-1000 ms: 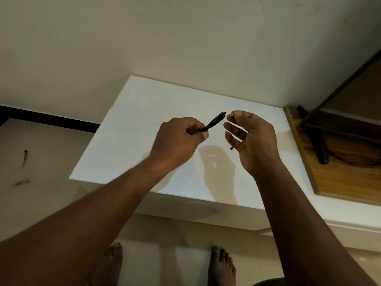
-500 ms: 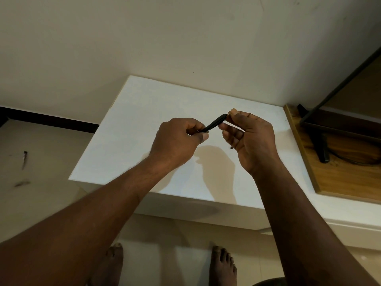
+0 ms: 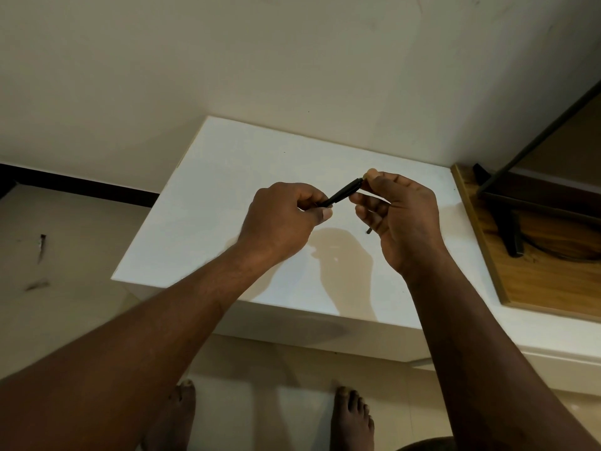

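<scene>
Gripping black pen (image 3: 344, 192) by barrel in curled left hand (image 3: 279, 219), above white counter (image 3: 227, 177); pinching its far end between thumb and forefinger of right hand (image 3: 405, 216). Keep barrel steady, twist along axis, avoid bending.

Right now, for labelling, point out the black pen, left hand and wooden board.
black pen (image 3: 344, 192), head view, mid barrel.
left hand (image 3: 282, 220), head view, back.
wooden board (image 3: 536, 288), head view, bare top.

arms stretched forward, left hand (image 3: 283, 219) curled tight, right hand (image 3: 403, 216) pinching with thumb and forefinger.
</scene>
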### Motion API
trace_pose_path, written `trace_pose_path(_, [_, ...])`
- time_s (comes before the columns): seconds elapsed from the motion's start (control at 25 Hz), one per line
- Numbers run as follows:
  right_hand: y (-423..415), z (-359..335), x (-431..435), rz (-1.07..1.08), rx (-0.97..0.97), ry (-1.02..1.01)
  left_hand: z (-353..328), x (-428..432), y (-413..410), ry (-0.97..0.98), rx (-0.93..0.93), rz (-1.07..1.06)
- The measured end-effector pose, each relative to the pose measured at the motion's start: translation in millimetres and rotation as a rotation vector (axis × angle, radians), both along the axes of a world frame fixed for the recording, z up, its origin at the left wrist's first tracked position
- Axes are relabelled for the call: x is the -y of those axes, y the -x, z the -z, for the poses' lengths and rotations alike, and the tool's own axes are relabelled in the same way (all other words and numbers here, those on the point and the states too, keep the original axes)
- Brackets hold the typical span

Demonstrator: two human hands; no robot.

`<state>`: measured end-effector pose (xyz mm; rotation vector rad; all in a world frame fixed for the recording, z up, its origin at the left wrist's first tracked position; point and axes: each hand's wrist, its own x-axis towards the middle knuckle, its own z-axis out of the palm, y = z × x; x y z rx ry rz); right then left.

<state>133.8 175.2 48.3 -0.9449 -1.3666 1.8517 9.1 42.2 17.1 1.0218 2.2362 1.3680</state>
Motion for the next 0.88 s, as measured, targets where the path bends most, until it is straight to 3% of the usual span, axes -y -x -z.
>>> trace_pose_path(0.88, [0.2, -1.6, 0.4, -0.004, 0.035, -0.023, 0.2, -0.6, -0.8, -0.002, 0.016, -0.005])
